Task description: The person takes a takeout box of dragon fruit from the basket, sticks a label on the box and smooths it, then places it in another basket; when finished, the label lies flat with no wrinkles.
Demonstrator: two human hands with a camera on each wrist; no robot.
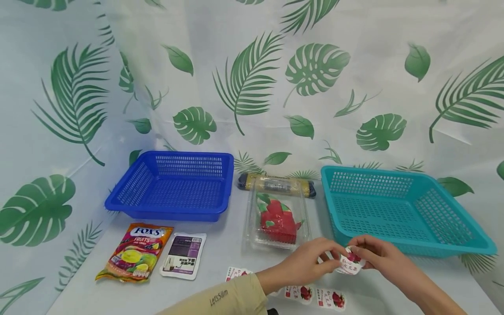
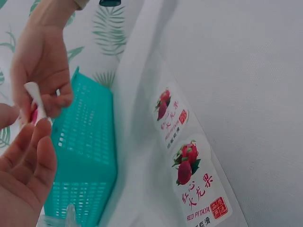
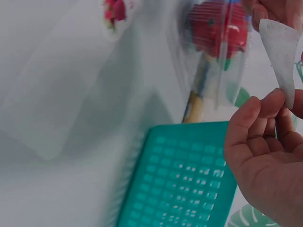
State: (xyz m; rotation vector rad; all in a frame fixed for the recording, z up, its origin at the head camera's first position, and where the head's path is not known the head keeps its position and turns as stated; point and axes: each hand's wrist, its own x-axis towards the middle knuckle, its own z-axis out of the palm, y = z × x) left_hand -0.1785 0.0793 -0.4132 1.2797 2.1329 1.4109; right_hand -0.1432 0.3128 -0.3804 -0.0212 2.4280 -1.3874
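Note:
A white sticker [image 1: 350, 262] printed with a red dragon fruit is held up in front of the teal basket. My right hand [image 1: 379, 253] pinches its right edge between thumb and fingers. At its left edge are the thumb and fingertips of my left hand [image 1: 305, 262], also pinching it. In the right wrist view the sticker [image 3: 281, 52] shows its plain white back, bent and narrowing toward the right fingertips. Below the hands lies a sheet with several matching stickers [image 2: 191, 163], partly hidden by the left forearm in the head view.
Behind the hands stands a clear box [image 1: 305, 210] with a red dragon fruit [image 1: 277, 221]. A yellow-and-black package [image 1: 283, 184] lies behind it. The teal basket [image 1: 374, 214] is right, a blue basket [image 1: 173, 214] left. A candy bag [image 1: 135, 251] and white-and-purple pack [image 1: 183, 256] lie front left.

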